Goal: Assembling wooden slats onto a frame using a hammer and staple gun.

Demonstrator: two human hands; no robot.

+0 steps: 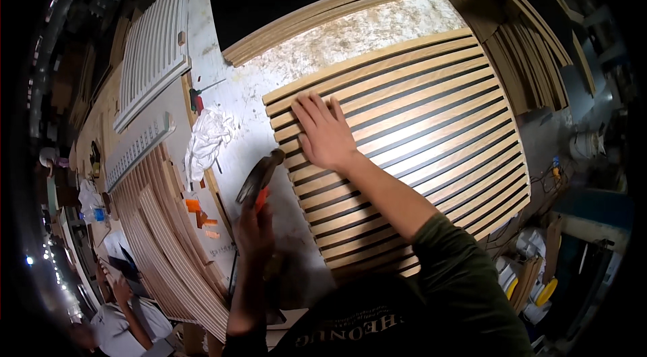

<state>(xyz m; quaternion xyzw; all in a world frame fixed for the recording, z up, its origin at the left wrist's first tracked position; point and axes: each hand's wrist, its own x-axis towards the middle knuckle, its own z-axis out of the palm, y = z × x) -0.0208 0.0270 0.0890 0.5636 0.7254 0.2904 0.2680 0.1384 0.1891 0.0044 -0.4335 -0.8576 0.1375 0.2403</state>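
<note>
A wooden slat panel (pixel 418 135), light wood strips with black gaps between them, lies on the worktable in front of me. My right hand (pixel 328 133) rests flat on its upper left part with the fingers spread. My left hand (pixel 256 230) is closed around the red-orange grip of a hammer (pixel 259 176). The hammer's dark metal head is beside the panel's left edge; whether it touches the edge I cannot tell.
Black-topped boards (pixel 303 0) are stacked beyond the panel. A crumpled white cloth (pixel 207 141) and a red-and-green tool (pixel 196 100) lie to the left. Leaning boards (pixel 526 54) stand at the right. At lower left, another person (pixel 131 323) is beside slatted panels (pixel 162 236).
</note>
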